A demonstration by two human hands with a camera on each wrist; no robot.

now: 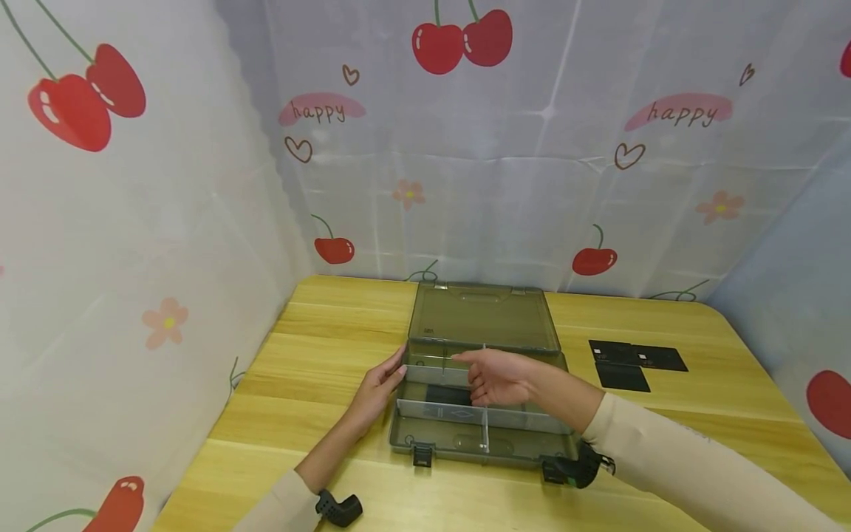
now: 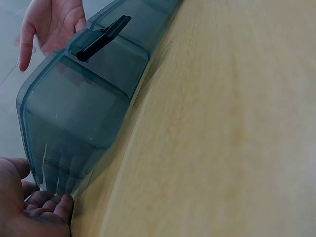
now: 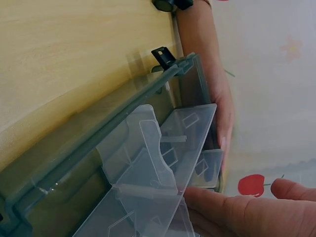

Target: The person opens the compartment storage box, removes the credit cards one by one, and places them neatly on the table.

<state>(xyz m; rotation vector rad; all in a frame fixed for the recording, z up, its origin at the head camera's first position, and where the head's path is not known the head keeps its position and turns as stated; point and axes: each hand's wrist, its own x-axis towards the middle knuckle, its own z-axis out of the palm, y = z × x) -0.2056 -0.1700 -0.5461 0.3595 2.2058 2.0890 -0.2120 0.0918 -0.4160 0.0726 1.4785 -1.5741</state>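
On the wooden table stands a translucent grey-green divider box (image 1: 452, 445), its lid raised toward the back. My left hand (image 1: 374, 395) is at the box's left side, fingers against the outer wall and thumb near the rim, as the left wrist view also shows. Above the middle row hovers my right hand (image 1: 501, 378), index finger extended and thumb apart from the fingers. A black card (image 1: 447, 394) lies in that row beside its fingertips. In the right wrist view the right fingers (image 3: 212, 210) reach down behind a clear divider (image 3: 190, 148).
Several black cards (image 1: 622, 377) lie on the table right of the box, two of them printed VIP. Black latches (image 1: 422, 454) hang at the box's front. Cherry-print curtains (image 1: 492, 185) enclose the back and sides of the table (image 1: 332, 318).
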